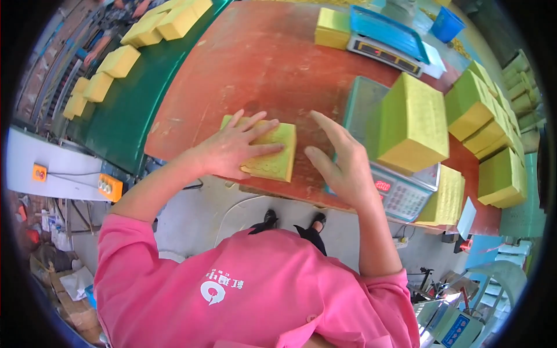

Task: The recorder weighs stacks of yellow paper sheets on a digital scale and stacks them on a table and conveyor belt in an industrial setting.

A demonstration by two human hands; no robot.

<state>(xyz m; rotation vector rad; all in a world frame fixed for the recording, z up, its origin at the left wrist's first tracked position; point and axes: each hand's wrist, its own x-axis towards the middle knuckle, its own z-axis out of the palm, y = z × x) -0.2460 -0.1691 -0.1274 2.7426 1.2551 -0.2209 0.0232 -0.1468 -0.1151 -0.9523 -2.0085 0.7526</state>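
Note:
A low block of stacked yellow paper (279, 166), with rows of round marks on its top, lies near the front edge of the red table. My left hand (232, 148) rests on it from the left, fingers spread over the top sheet. To the right of the block, my right hand (345, 162) is held apart from it, thumb and fingers parted, with nothing between them. Just beyond that hand, a tall yellow paper stack (411, 124) stands on a digital scale (406, 194). My right hand partly hides the scale's near left side.
A green conveyor belt (125, 110) carrying yellow blocks runs along the left of the red table (249, 64). More yellow stacks (473, 107) stand at the right. A second scale (386, 55) with a blue tray and a blue bucket (447, 24) are at the far side.

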